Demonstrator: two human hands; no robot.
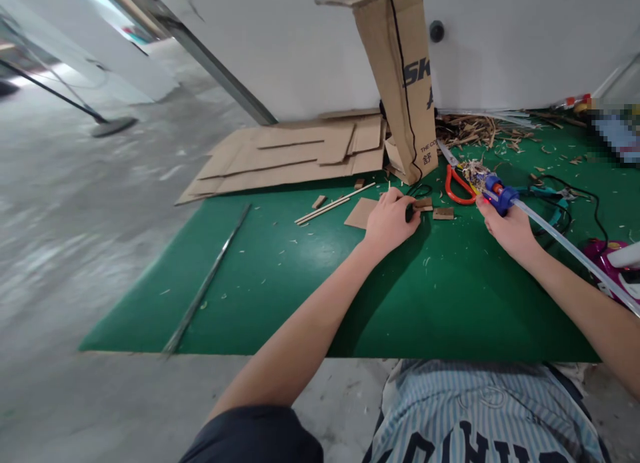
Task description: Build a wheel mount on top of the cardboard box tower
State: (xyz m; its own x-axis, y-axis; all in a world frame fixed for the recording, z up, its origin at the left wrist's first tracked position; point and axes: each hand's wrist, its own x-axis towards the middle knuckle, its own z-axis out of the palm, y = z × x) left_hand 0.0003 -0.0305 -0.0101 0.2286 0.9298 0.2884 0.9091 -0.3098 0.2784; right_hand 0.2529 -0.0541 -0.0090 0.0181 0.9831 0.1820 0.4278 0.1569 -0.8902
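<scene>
My right hand [511, 231] is closed around a blue hot glue gun [503, 195]. A long, translucent glue stick [575, 239] juts from its back end towards my right forearm, and a tangle of pale strands clings near its nozzle. My left hand [393, 219] rests low over the table with its fingers pinched at a small cardboard piece [424, 203]; the fingertips are partly hidden. Beside it lies another small cardboard piece [443, 213]. A flat cardboard square [361, 213] sits partly under the left hand. Orange-handled scissors [459, 188] lie between the hands.
A tall cardboard box [400, 83] with a black cord stands behind my hands. Stacked cardboard sheets [295, 153] lie at the back left. Thin sticks [330, 206], a bundle of wires [210, 276], a heap of brown scraps [480, 131] and a magenta device [603, 249] share the green table [280, 296].
</scene>
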